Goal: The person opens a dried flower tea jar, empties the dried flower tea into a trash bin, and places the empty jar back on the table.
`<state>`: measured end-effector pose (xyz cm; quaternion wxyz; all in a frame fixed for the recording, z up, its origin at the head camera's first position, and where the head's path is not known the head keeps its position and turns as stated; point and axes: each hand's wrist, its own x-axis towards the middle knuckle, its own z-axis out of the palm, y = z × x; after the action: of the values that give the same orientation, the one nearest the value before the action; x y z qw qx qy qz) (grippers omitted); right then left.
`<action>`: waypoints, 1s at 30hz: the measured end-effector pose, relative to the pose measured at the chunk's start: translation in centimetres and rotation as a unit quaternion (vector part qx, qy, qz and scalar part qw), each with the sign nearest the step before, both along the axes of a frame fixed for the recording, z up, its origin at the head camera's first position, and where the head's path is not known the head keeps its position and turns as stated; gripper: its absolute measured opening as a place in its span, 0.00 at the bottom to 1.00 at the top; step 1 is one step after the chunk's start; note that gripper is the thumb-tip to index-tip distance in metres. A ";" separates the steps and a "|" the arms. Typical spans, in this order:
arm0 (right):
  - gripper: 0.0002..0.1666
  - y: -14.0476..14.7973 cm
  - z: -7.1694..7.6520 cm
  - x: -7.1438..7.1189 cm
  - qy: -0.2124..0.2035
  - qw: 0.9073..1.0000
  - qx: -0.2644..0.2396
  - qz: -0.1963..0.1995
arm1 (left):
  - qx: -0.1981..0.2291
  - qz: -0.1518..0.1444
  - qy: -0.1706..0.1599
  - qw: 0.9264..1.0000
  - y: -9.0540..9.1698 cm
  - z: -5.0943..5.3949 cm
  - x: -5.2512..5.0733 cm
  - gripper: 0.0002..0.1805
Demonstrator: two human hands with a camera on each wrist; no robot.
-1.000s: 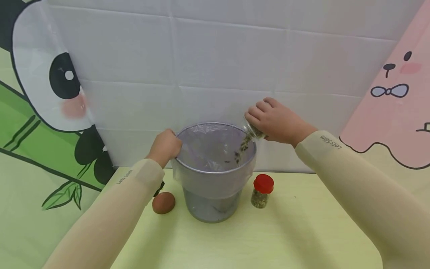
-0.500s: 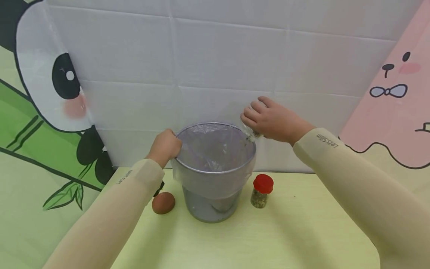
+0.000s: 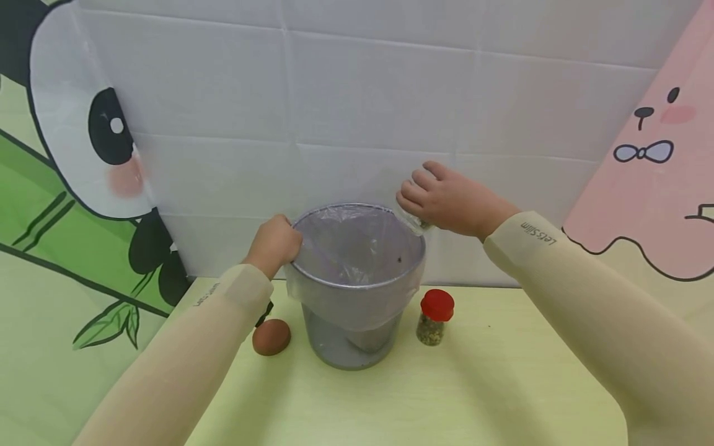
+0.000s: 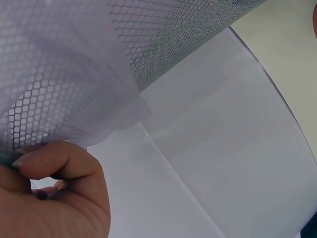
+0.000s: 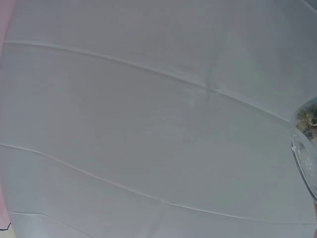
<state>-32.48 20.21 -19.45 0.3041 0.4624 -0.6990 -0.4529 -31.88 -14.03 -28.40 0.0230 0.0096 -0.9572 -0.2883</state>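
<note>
A grey mesh wastebasket (image 3: 350, 353) stands against the wall, lined with a thin translucent bag (image 3: 351, 310) folded over its rim. At the rim's left side my left hand (image 3: 275, 243) grips the edge; the left wrist view shows its thumb and fingers (image 4: 59, 158) curled there beside the mesh. Over the right side of the rim, my right hand (image 3: 446, 201) holds a small clear jar (image 3: 411, 222) tipped mouth-down toward the basket. Some dried greenish-brown bits still sit in the jar (image 5: 307, 124). One dark speck shows inside the basket.
Right of the basket stands a small red-lidded jar (image 3: 434, 317) of dried herbs. A brown rounded object (image 3: 271, 337) lies to its left, near the left forearm. The pale table (image 3: 357, 409) meets a white-covered wall (image 3: 368, 111) behind.
My right hand has shifted slightly left and tipped the jar further. The stream of dried bits falling from it has thinned to a single speck. My left hand has stayed in place.
</note>
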 end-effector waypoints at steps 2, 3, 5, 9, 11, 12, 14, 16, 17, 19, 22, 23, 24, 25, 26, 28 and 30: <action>0.43 -0.1 0.0 0.0 0.008 1.000 0.010 0.001 | -0.001 -0.001 0.001 1.000 0.0 0.0 0.0 0.26; 0.43 -0.2 0.0 0.0 0.013 1.000 0.014 0.005 | -0.002 -0.001 0.001 1.000 0.1 0.0 0.0 0.26; 0.41 -0.3 0.0 0.0 0.023 0.999 0.022 0.011 | -0.003 -0.001 0.003 1.000 0.1 0.0 0.0 0.26; 0.40 -0.7 0.0 0.0 0.031 0.999 0.031 0.020 | -0.004 -0.002 0.004 1.000 0.1 -0.1 0.0 0.26; 0.40 -0.8 0.0 -0.1 0.027 0.999 0.031 0.019 | -0.003 -0.002 0.005 1.000 0.1 -0.1 -0.1 0.26; 0.41 -0.9 -0.1 -0.1 0.025 0.999 0.030 0.018 | -0.003 -0.002 0.006 1.000 0.1 -0.2 -0.1 0.26; 0.40 -1.0 -0.1 -0.1 0.024 0.999 0.027 0.020 | -0.001 -0.002 0.006 1.000 0.1 -0.2 -0.1 0.26; 0.40 -1.1 -0.1 -0.1 0.022 0.999 0.024 0.022 | 0.001 -0.002 0.005 1.000 0.0 -0.2 -0.1 0.26; 0.40 -1.2 -0.1 -0.1 0.022 0.999 0.024 0.022 | 0.002 -0.003 0.004 1.000 0.1 -0.2 -0.1 0.26; 0.39 -1.3 -0.1 -0.1 0.028 0.999 0.024 0.022 | 0.005 -0.004 0.001 1.000 0.1 -0.2 0.0 0.26; 0.40 -1.3 -0.1 -0.1 0.032 0.999 0.023 0.019 | 0.003 -0.005 -0.002 1.000 0.0 -0.2 -0.1 0.26; 0.40 -1.3 -0.1 -0.1 0.034 0.999 0.023 0.018 | 0.004 -0.004 -0.002 1.000 0.0 -0.1 -0.1 0.26; 0.40 -1.4 -0.1 -0.1 0.034 0.999 0.023 0.017 | 0.004 -0.004 -0.003 1.000 0.0 -0.1 -0.1 0.27; 0.40 -1.4 0.0 0.0 0.031 0.999 0.025 0.016 | 0.003 -0.003 -0.003 1.000 -0.1 -0.1 -0.2 0.27; 0.40 -1.4 0.0 0.0 0.030 0.999 0.027 0.016 | 0.005 -0.003 -0.004 1.000 -0.1 -0.1 -0.3 0.27; 0.39 -1.4 0.1 -0.1 0.028 0.999 0.033 0.019 | 0.007 -0.003 -0.006 1.000 -0.1 -0.1 -0.3 0.27; 0.39 -1.4 0.5 -0.1 0.027 0.999 0.035 0.021 | 0.009 -0.004 -0.008 1.000 0.0 -0.2 -0.3 0.27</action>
<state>-32.59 18.85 -18.98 0.3157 0.4753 -0.6644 -0.4827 -32.23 -14.08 -28.60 0.0142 0.0082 -0.9546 -0.2974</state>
